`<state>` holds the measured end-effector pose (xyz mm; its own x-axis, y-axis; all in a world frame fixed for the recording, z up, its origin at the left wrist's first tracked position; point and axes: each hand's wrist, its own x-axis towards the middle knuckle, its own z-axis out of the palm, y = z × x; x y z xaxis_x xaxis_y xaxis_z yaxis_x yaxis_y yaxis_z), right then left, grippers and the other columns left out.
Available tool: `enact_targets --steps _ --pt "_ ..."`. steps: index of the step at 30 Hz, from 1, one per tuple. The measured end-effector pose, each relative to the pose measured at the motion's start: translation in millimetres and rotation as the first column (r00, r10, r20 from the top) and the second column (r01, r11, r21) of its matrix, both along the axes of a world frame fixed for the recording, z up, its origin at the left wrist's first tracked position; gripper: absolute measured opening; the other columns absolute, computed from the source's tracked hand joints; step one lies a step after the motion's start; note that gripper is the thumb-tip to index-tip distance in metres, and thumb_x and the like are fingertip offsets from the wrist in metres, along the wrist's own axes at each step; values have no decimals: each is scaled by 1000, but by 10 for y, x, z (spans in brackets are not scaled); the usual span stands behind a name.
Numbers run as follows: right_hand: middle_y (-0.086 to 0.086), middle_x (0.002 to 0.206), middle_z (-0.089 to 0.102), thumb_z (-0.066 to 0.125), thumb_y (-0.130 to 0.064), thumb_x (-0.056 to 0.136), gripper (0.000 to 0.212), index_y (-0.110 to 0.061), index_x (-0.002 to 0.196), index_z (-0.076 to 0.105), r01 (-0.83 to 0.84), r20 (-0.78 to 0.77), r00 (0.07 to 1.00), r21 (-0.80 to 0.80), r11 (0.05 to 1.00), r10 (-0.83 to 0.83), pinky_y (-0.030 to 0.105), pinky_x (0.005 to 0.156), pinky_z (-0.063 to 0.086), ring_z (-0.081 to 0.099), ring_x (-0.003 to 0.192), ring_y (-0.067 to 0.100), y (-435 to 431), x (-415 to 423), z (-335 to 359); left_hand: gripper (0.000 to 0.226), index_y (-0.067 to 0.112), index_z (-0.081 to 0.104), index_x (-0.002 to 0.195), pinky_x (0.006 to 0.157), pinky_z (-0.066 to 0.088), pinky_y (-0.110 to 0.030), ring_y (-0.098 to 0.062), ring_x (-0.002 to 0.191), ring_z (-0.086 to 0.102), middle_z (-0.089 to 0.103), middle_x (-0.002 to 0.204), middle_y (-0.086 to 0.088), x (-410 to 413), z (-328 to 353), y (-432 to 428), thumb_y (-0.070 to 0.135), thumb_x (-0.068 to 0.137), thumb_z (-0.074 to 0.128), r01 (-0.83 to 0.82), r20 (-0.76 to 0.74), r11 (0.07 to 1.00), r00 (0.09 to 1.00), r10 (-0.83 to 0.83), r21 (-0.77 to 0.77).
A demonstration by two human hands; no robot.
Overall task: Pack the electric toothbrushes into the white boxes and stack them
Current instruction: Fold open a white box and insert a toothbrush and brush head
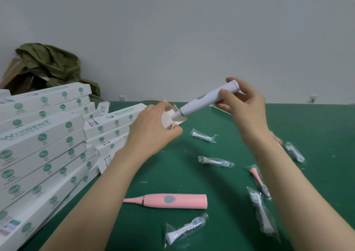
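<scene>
From the head camera, the only view that I have, both arms reach forward over the green counter (172, 175). The left grip (151, 127) is curled round the open end of a white box (169, 119), and the flaps of the box stand open toward the right. The right grip (245, 104) pinches the thick end of the white toothbrush (207, 101) between thumb and fingers. The long axis of this toothbrush slopes from the upper right, where the right grip has it, down to the lower left. Its narrow neck is just at the mouth of the box, between the flaps; whether the tip is already inside I cannot tell. So the box lies to the left of the right grip, on the same line as the handle. I judge that the next move is a push along this axis while the left grip holds the box firm. If the neck catches a flap, the box can bend. A pink toothbrush (172, 201) lies flat on the counter, nearer to me, its neck to the left, apart from both grips. On the right, brush heads (216, 161) in clear bags lie scattered, and at the left is a stack of closed boxes (44, 135).
</scene>
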<state>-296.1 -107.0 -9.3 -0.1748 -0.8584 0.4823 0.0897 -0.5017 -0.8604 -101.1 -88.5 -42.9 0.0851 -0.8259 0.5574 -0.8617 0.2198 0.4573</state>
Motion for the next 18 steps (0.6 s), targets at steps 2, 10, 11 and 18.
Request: enact_targets --steps 2,10,11,18 --pt "15 86 68 60 -3 84 29 -19 108 62 -15 -73 997 -23 1000 14 23 72 57 65 76 17 18 96 -37 42 32 54 113 71 41 -33 -17 90 49 56 99 8 -48 10 23 38 72 60 38 -4 999 999 -38 7" --pt "-1 93 65 68 -13 84 34 -22 116 63 -27 -180 984 -95 995 9 21 79 53 65 76 5 89 244 -61 47 33 56 109 71 43 -32 -16 86 50 59 95 8 -139 110 112 43 63 52 90 -53 993 994 -95 -78" --pt "-3 98 62 70 -17 84 35 -21 118 64 -15 -281 959 -133 991 -23 13 77 48 61 79 0 98 279 -80 47 33 56 108 71 43 -31 -15 85 51 60 96 8 -160 124 125 43 63 52 99 -72 991 992 -106 -95" --pt "-3 85 65 55 -20 94 15 -20 107 62 -4 -381 925 -13 1000 -1 23 72 49 58 71 4 -76 63 -123 43 27 58 113 63 31 -12 -9 77 44 55 92 12 -104 175 159 28 71 66 91 -166 986 980 -114 -138"
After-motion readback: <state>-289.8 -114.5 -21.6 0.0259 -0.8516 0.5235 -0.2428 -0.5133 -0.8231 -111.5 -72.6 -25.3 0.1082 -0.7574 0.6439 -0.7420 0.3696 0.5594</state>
